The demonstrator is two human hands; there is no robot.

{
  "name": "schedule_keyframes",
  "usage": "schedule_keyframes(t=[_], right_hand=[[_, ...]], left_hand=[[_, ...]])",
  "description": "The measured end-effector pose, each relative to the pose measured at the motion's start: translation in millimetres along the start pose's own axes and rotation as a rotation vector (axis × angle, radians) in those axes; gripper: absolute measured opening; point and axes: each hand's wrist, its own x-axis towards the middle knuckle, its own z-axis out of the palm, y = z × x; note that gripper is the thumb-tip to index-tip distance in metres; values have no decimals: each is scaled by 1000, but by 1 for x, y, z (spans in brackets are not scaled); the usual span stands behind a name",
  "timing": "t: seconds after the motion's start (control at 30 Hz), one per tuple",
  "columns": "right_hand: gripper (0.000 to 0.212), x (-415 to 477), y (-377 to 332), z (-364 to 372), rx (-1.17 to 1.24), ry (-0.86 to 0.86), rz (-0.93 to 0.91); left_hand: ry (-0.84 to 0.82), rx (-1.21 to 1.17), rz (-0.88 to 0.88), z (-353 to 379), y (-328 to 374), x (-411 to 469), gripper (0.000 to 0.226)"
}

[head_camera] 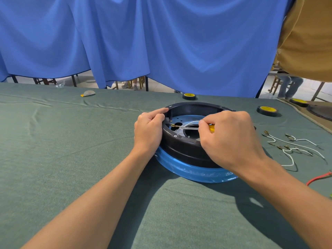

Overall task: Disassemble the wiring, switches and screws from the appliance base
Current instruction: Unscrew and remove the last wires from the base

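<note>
A round appliance base (186, 150) with a black rim and a blue lower band lies on the green cloth. My left hand (149, 130) grips its left rim, thumb over the edge by a small black switch (168, 121). My right hand (230, 139) holds a screwdriver with a yellow handle (212, 127). Its metal shaft points left to a brass terminal (173, 125) beside the switch. A silver plate with holes (190, 121) shows inside the base.
Several loose white wires with brass terminals (294, 146) lie to the right of the base, and a red wire (319, 177) beyond them. Three black tape rolls with yellow cores (267, 110) sit at the back right. A blue curtain hangs behind the table.
</note>
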Motion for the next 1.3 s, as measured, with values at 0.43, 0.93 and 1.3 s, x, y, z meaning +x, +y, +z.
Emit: schedule_keyframes(t=[0.43,0.93,1.3], right_hand=[[39,-1,-10,7,41,137,33],[35,0,1,7,32,208,145],[35,2,-5,-6,1,153,76]], left_hand=[[-6,3,-11,-1,1,0,32],[-12,-13,-33,-1,4,-2,32],[-10,-11,-33,-1,2,-1,32]])
